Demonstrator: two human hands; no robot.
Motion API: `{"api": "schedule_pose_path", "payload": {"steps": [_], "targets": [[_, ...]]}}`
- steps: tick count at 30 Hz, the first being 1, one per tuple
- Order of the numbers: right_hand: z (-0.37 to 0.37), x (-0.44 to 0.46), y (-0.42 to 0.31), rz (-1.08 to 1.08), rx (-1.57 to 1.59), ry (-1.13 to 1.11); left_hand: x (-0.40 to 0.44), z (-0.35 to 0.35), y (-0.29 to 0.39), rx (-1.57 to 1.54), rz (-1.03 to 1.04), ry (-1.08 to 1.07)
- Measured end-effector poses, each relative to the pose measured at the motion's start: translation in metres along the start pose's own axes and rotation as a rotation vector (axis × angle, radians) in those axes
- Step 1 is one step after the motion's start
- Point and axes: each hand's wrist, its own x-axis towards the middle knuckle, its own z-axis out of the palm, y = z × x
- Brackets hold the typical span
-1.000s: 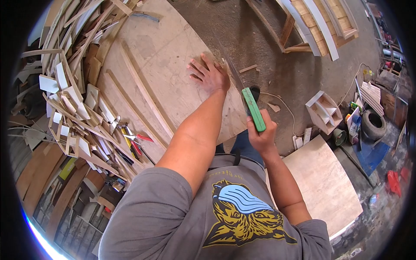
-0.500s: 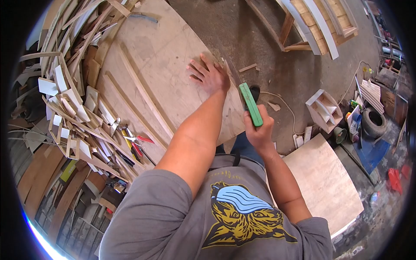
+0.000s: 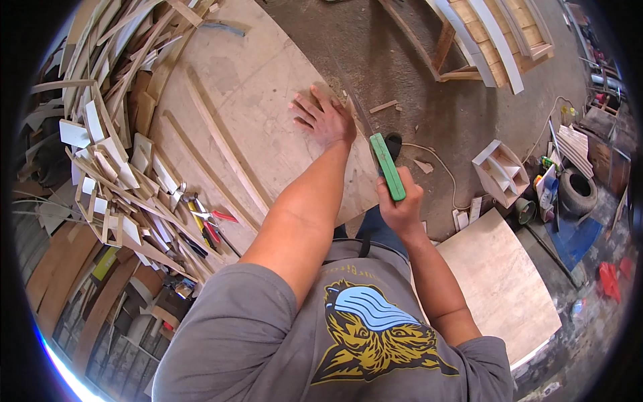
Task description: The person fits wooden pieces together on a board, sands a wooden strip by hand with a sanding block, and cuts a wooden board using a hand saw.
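Observation:
My left hand (image 3: 327, 120) lies flat near the right edge of a large plywood sheet (image 3: 268, 87), its fingers spread and pointing away from me. In my right hand (image 3: 402, 201) is a handsaw (image 3: 386, 167), its green handle wrapped by my fingers. From the handle the thin blade (image 3: 356, 100) runs forward along the sheet's right edge, just beside my left hand. Whether its teeth touch the wood is too small to tell. Two long narrow wood strips (image 3: 221, 137) lie on the sheet to the left of my left hand.
A heap of wood offcuts (image 3: 110, 154) fills the left side, with pliers (image 3: 223, 216) and other hand tools near it. Beyond the sheet stands a curved wooden frame (image 3: 469, 40). On the right are a small wooden box (image 3: 500, 172), a tyre (image 3: 577, 189) and another board (image 3: 499, 281).
The saw and my right hand have drawn back slightly toward my body, and more of the blade shows ahead of the handle. My left hand stays in nearly the same place.

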Motion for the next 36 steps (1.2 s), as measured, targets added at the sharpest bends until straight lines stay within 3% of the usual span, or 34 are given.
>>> {"api": "schedule_pose_path", "payload": {"steps": [10,22,36], "targets": [[-0.003,-0.002,-0.004,0.0,0.004,0.005,0.0,-0.009,0.004,-0.042,-0.028,-0.088],[-0.002,-0.002,-0.012,-0.029,0.014,0.034,0.001,0.009,-0.003,-0.015,-0.004,0.066],[0.006,0.025,-0.008,0.039,-0.018,-0.035,-0.003,-0.004,0.0,0.002,-0.011,-0.013]]}}
